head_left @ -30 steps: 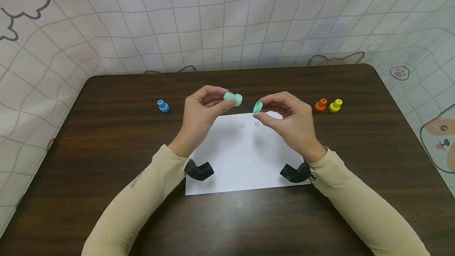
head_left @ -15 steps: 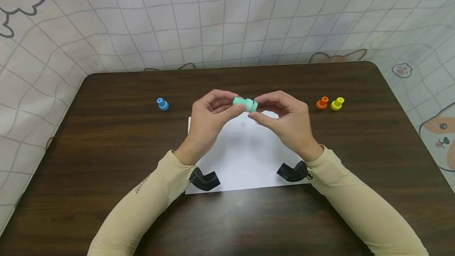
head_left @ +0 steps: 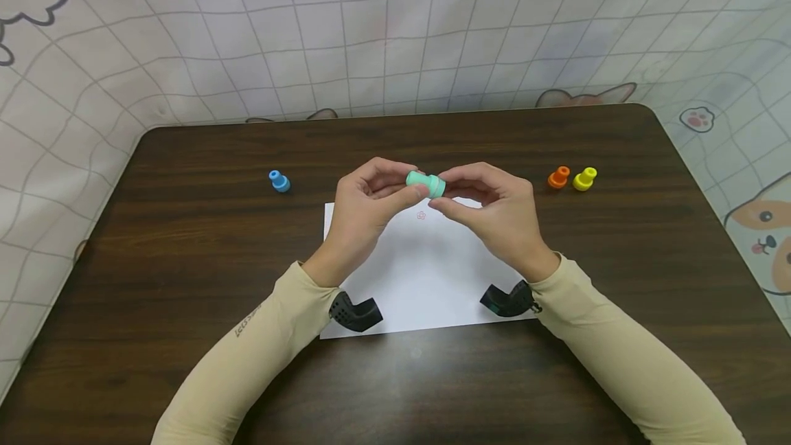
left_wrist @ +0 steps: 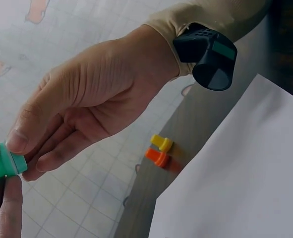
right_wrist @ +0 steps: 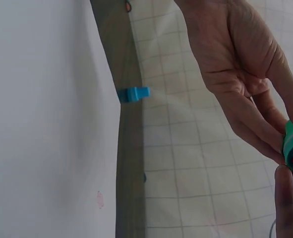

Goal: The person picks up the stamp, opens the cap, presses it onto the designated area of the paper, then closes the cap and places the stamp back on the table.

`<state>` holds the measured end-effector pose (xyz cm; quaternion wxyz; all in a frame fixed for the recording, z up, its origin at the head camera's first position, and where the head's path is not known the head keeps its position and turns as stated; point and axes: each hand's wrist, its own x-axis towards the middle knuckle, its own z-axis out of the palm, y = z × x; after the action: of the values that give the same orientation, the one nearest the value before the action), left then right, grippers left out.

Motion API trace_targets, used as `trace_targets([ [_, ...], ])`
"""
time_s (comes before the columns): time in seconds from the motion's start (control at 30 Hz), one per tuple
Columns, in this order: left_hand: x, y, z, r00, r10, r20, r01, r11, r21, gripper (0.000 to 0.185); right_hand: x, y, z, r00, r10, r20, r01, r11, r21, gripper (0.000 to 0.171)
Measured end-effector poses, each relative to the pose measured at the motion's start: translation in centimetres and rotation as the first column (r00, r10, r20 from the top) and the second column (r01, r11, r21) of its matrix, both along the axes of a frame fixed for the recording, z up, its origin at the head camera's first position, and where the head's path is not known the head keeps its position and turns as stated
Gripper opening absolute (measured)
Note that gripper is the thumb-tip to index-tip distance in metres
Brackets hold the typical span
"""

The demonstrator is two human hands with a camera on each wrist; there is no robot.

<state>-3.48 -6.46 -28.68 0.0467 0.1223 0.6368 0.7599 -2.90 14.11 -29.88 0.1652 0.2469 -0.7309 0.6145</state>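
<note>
Cap now seated on green stamp (head_left: 425,183), it was off a second ago; looks closed up. Left hand (head_left: 364,206) pinches the body, right hand (head_left: 494,208) pinches the cap end, both above paper (head_left: 426,273). Orange stamp (head_left: 558,178) sits beyond right hand.

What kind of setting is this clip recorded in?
Probably a small tabletop craft or play corner. A dark wooden table stands against a cartoon-animal backdrop, with a white sheet of paper and little toy stamps: blue, orange, yellow. Both hands hold a green one.
</note>
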Motion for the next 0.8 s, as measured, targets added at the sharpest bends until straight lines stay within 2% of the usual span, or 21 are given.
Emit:
trace_targets([
  [0.17,0.05,-0.12,-0.25,1.000,0.009,0.023,-0.009,1.000,-0.025,0.025,-0.05,-0.04,-0.10,1.000,0.009,0.011,-0.009,1.000,0.024,0.038],
  [0.53,-0.14,0.08,-0.36,0.999,0.017,0.028,-0.017,1.000,-0.012,0.025,-0.07,0.37,0.00,1.000,0.016,0.003,-0.016,0.998,0.061,0.042],
  [0.8,-0.19,0.43,-0.40,1.000,0.001,0.029,0.000,0.998,-0.059,0.032,-0.29,0.35,-0.09,0.992,-0.028,-0.122,0.049,0.983,0.176,0.046],
])
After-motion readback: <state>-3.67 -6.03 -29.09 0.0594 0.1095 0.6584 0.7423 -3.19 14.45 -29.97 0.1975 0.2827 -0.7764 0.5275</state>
